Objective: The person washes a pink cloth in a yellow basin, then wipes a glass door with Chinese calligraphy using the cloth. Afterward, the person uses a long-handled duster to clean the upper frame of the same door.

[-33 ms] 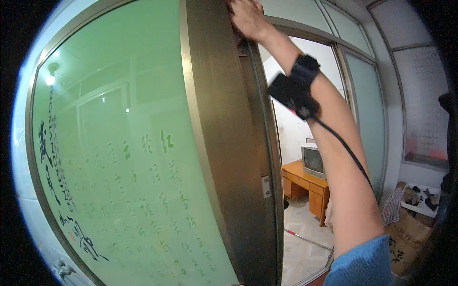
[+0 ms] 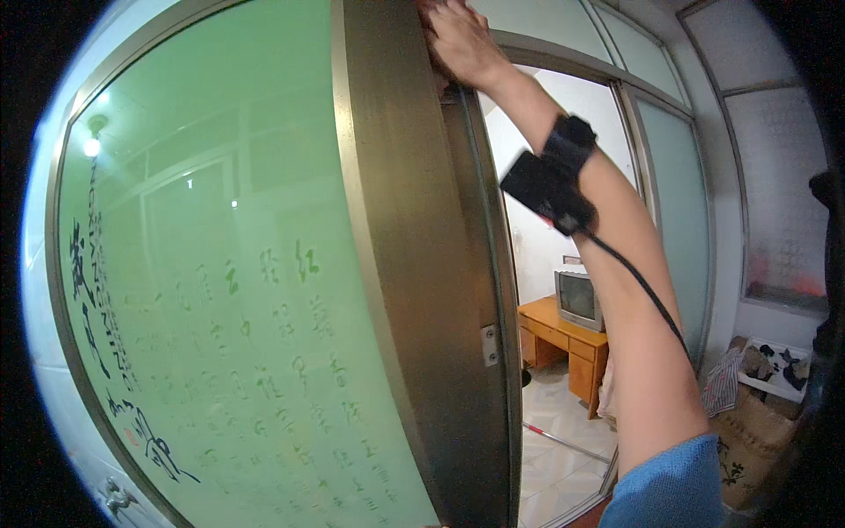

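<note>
My right hand (image 2: pixel 464 46) reaches up to the top of the door's metal edge. Its fingers are bent and closed against a dark reddish patch at the upper border, which I cannot make out. The door (image 2: pixel 387 220) has a wide brown metal frame around a green frosted glass panel (image 2: pixel 220 194) with dark and pale lettering. A metal latch plate (image 2: pixel 490 345) sits lower on the door's edge. Around my right forearm is a black strap with a small black box (image 2: pixel 547 189) and a cable (image 2: pixel 638 273). My left hand does not show.
Through the doorway stand a wooden desk (image 2: pixel 563 332) and a grey television (image 2: pixel 578 297). A red-and-white pole (image 2: pixel 563 440) lies on the tiled floor. At the right are a white tray of dark items (image 2: pixel 775 370), a striped cloth (image 2: pixel 723 383) and a brown carton (image 2: pixel 757 431).
My right hand and the strapped box on its forearm have shifted slightly down and to the right. The door stays in nearly the same place.
</note>
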The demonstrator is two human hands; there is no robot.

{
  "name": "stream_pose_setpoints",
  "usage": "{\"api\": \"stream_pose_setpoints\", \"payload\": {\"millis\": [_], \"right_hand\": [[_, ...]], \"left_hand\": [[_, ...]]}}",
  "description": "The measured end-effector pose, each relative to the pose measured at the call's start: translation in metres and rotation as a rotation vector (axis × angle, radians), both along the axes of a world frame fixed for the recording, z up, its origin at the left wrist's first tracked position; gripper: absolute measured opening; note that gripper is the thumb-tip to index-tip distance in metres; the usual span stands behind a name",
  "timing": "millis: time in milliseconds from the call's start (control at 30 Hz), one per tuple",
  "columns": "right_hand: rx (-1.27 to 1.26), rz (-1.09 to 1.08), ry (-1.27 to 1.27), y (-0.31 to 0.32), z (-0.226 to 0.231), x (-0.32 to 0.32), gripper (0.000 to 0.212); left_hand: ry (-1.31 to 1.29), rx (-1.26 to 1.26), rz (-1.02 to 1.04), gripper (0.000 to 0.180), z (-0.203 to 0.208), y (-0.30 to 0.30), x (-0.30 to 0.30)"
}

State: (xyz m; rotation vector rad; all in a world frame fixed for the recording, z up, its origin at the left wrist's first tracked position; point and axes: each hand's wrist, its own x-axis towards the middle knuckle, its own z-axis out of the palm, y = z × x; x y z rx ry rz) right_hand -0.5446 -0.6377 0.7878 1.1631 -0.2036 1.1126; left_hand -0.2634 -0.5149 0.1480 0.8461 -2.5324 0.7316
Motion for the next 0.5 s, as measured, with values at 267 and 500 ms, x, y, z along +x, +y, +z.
{"api": "stream_pose_setpoints", "payload": {"millis": [267,500], "right_hand": [[0.409,0.225,0.035,0.015,-0.142,0.001,0.065],[0.688,0.207,0.028,0.035,-0.25,-0.003,0.07]], "left_hand": [[-0.071,0.04,-0.008,0.051,-0.007,-0.005,0.004],[-0.106,0.013,-0.019,0.051,-0.007,-0.006,0.006]]}}
